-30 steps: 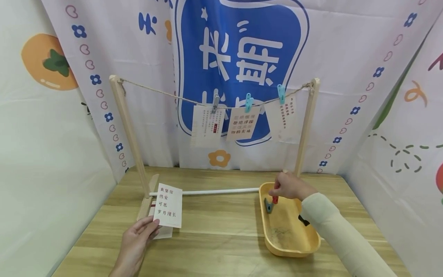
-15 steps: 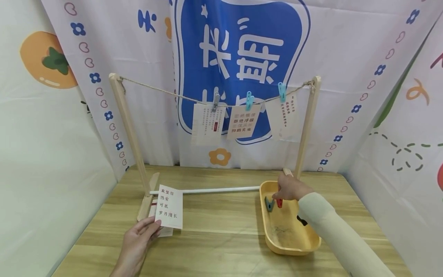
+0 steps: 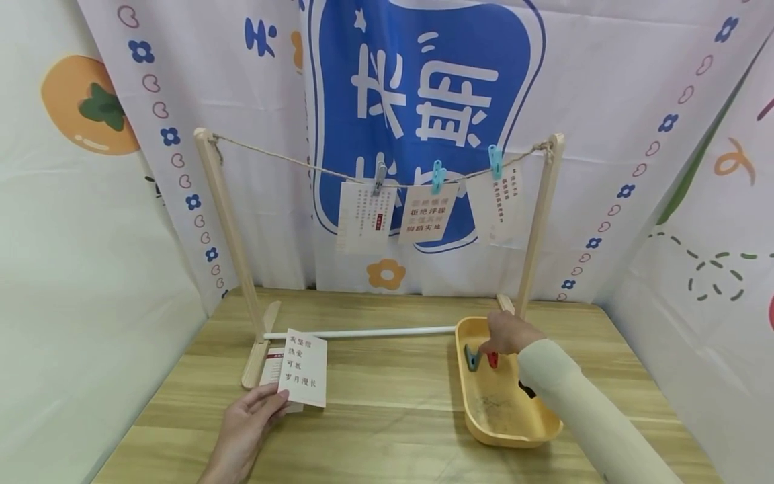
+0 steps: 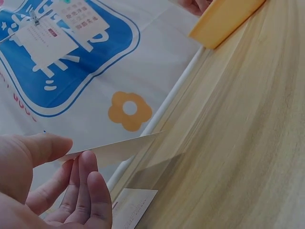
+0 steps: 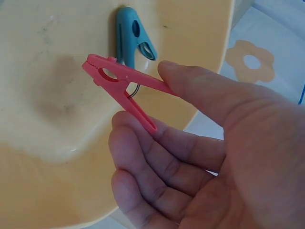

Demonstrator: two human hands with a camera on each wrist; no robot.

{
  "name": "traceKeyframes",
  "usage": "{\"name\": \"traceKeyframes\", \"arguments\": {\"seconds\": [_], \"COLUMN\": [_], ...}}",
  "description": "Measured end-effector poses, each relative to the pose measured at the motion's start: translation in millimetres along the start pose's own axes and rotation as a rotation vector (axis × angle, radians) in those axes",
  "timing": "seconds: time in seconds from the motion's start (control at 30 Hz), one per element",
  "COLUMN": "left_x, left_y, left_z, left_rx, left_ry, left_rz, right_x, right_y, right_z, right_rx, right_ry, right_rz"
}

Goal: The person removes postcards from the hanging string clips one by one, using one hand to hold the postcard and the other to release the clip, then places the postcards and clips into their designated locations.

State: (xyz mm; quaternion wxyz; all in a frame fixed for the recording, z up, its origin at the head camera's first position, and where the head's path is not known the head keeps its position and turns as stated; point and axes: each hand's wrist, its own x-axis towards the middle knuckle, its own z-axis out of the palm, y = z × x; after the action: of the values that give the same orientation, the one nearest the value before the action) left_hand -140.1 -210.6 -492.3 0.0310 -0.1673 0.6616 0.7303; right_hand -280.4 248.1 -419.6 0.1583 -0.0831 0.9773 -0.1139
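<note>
My left hand pinches a white printed card by its lower left corner, thumb on top and fingers beneath. Just under it, another printed card lies on the table, partly covered. Over the yellow basin, my right hand holds a red clothespin. Thumb and fingers press on its two handles, while its toothed tips meet. A teal clothespin rests in the basin beside it.
Two wooden posts carry a twine line. From it hang three cards, one under a grey clothespin and two under light blue clothespins. A white rod runs low between the posts. A printed curtain hangs behind.
The left hand has shifted a little right with its card, baring more of the card beneath. Inside the basin, the right hand and red clothespin have moved slightly right and down.
</note>
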Motion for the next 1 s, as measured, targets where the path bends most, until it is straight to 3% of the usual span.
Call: {"name": "traceKeyframes", "arguments": {"seconds": [0.4, 0.57, 1.0], "left_x": [2.8, 4.3, 4.3], "left_y": [-8.5, -10.4, -6.6], "left_z": [6.2, 9.5, 17.3], "left_rx": [0.06, 0.107, 0.359], "left_ry": [0.01, 0.016, 0.035], "left_rz": [0.023, 0.034, 0.097], "right_x": [-1.7, 1.9, 7.7], "right_y": [0.1, 1.0, 4.7], "right_z": [5.7, 6.4, 11.2], "right_rx": [-0.054, -0.033, -0.039], "right_ry": [0.027, 0.012, 0.011], "right_rz": [0.006, 0.048, 0.067]}}
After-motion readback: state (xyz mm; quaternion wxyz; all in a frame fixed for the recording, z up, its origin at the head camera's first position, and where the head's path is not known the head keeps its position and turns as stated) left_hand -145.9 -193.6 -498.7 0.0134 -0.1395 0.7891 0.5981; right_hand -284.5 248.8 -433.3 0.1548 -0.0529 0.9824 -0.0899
